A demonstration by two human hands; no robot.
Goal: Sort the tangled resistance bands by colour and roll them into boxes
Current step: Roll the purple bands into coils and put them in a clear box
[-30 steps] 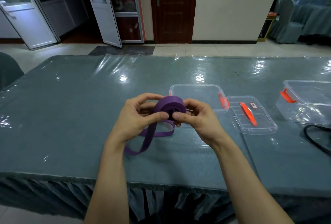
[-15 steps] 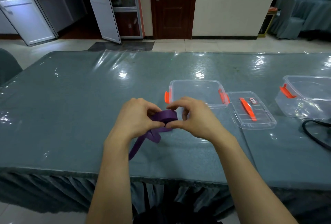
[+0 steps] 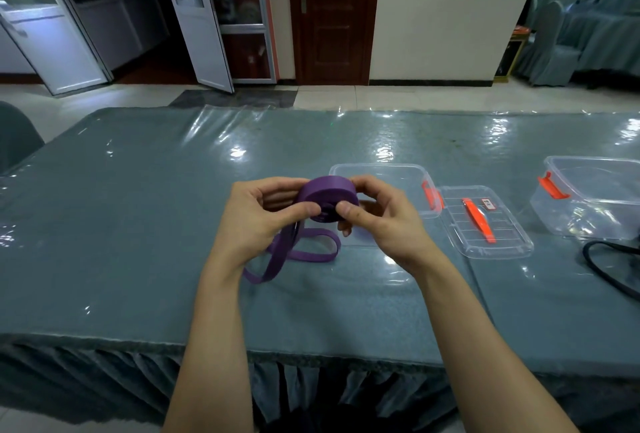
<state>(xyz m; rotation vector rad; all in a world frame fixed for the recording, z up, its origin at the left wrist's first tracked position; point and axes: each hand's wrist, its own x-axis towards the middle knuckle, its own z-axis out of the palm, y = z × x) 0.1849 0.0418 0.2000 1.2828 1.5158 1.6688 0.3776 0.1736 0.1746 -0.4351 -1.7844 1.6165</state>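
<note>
A purple resistance band (image 3: pixel 325 194) is partly wound into a thick roll held above the table. My left hand (image 3: pixel 258 216) pinches the roll from the left, thumb on its near face. My right hand (image 3: pixel 377 214) grips it from the right, thumb on the same face. The band's loose tail (image 3: pixel 301 254) hangs down and loops on the table below my hands. A clear open box with orange latches (image 3: pixel 381 169) stands just behind the roll. Its lid (image 3: pixel 485 221) lies flat beside it to the right.
A second clear box with an orange latch (image 3: pixel 595 200) stands at the right edge. A black band (image 3: pixel 606 270) lies in front of it. The table (image 3: pixel 138 225) has a grey-green cloth under glossy plastic. Its near edge runs just below my forearms.
The roll went from upright to flat between my hands, then back up on edge. The loose tail now lies in a wider loop on the table.
</note>
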